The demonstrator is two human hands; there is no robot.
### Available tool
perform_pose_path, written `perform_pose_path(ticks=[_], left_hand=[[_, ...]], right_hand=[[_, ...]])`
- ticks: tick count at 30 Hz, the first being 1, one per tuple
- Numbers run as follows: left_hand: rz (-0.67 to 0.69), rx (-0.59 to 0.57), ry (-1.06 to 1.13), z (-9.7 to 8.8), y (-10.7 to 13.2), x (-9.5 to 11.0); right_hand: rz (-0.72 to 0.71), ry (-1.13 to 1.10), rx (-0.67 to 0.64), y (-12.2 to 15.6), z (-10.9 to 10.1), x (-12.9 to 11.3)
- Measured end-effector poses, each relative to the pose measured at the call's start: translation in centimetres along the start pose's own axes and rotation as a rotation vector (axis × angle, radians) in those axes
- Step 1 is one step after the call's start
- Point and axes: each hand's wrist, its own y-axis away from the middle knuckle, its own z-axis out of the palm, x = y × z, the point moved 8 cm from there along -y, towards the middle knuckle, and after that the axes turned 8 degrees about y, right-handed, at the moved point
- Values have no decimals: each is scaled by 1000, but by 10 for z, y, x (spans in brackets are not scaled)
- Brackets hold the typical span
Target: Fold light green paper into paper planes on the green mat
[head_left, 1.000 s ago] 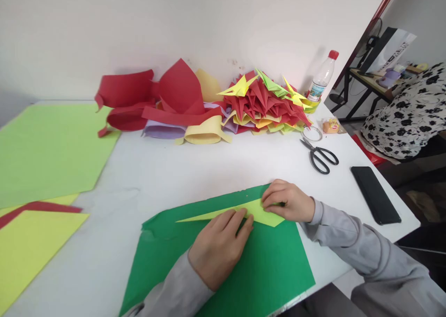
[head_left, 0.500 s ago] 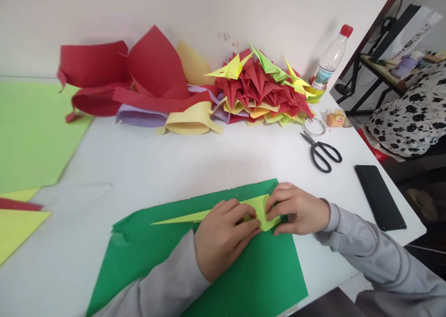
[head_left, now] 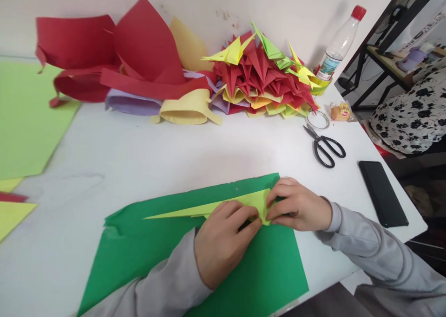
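A folded yellow-green paper [head_left: 195, 210] with a long pointed end lies on a dark green sheet [head_left: 139, 256]. My left hand [head_left: 228, 236] rests over its middle, fingers curled, thumb and fingertips pressing the paper near its wide end. At that wide right end, my right hand [head_left: 298, 205] pinches the edge between thumb and fingers. The fold under the fingertips is partly hidden by both hands.
Along the wall stand red paper pieces [head_left: 149, 48], a pile of folded paper shapes [head_left: 261, 75] and a plastic bottle [head_left: 339, 45]. Scissors [head_left: 324, 145], a tape roll [head_left: 318, 119], a wrapped snack [head_left: 340, 112] and a black phone [head_left: 383, 194] lie right. Light green paper [head_left: 28, 122] lies left.
The right fingers have drawn in the paper's wide end, closing toward the left hand, and that end looks narrower. The camera view has shifted slightly.
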Motion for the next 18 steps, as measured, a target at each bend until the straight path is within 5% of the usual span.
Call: perform_pose_path(ticks=[7,18], left_hand=[[-69,34,48,2,0,1],[-203,10,156,3,-4,-6]], right_hand=[[24,6,8,1,2,-1],[249,22,-25,0,0,2]])
